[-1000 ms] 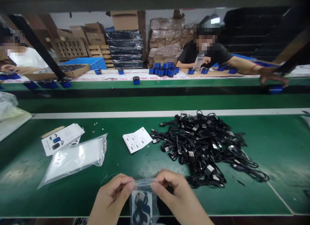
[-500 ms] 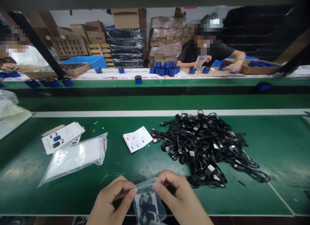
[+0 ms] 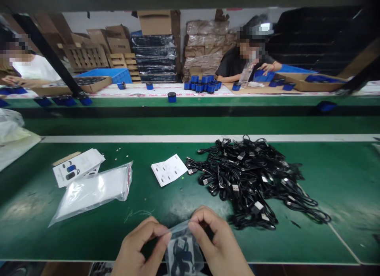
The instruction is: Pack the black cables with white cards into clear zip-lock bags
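Between my hands, at the table's near edge, is a small clear plastic bag (image 3: 198,255) with a coiled black cable (image 3: 179,250) and a printed leaflet inside. My left hand (image 3: 145,244) pinches the bag's top edge at its left corner. On the other corner, my right hand (image 3: 215,240) pinches the same edge between thumb and forefinger. Just beyond my right hand lies a large heap of black USB cables (image 3: 246,177). A folded white leaflet (image 3: 169,170) rests left of the heap.
Left on the green table (image 3: 142,149) lie a clear bag of white sheets (image 3: 95,193) and stacked printed leaflets (image 3: 77,168). Across the raised ledge, blue cylinders (image 3: 202,85) are grouped before a co-worker in black (image 3: 231,64). Another person in white (image 3: 37,68) sits far left.
My hands and the bag have shifted very slightly, both still pinching its top. Across the ledge, the co-worker in black has drawn an arm back from the blue cylinders.
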The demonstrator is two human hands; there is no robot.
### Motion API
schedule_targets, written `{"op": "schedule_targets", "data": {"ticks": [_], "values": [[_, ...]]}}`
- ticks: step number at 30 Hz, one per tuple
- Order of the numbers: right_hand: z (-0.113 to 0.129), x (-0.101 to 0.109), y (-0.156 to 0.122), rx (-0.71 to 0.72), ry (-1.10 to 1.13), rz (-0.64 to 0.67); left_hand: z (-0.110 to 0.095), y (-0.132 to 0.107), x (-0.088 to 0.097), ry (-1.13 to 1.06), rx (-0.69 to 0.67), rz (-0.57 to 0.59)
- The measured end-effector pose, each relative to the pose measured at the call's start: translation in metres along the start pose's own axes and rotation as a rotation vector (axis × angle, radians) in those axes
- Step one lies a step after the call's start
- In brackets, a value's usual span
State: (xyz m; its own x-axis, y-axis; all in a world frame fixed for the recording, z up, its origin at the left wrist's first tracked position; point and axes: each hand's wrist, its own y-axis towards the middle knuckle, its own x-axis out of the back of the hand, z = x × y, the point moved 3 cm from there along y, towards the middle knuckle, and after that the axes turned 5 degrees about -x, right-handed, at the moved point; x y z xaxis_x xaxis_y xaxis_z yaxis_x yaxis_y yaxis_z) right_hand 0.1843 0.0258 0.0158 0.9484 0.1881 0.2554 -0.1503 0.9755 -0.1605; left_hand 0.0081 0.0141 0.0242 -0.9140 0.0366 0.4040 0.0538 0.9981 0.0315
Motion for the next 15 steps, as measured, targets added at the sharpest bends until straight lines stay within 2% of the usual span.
{"op": "schedule_targets", "data": {"ticks": [3, 6, 8, 10, 15], "values": [[-0.004, -0.003, -0.001, -0.063, 0.131, 0.129, 0.000, 0.000, 0.000, -0.098, 0.057, -0.040], [-0.011, -0.013, -0.001, -0.115, 0.238, 0.239, 0.000, -0.003, -0.003, -0.099, 0.119, -0.191], [-0.018, -0.024, 0.001, -0.107, 0.202, 0.206, 0.000, -0.006, -0.006, -0.020, 0.155, -0.339], [-0.024, -0.036, 0.001, -0.066, 0.183, 0.161, -0.001, -0.009, -0.012, 0.050, 0.164, -0.415], [-0.026, -0.054, -0.002, 0.042, 0.298, 0.134, 0.001, -0.006, -0.021, 0.070, 0.024, -0.456]]}}
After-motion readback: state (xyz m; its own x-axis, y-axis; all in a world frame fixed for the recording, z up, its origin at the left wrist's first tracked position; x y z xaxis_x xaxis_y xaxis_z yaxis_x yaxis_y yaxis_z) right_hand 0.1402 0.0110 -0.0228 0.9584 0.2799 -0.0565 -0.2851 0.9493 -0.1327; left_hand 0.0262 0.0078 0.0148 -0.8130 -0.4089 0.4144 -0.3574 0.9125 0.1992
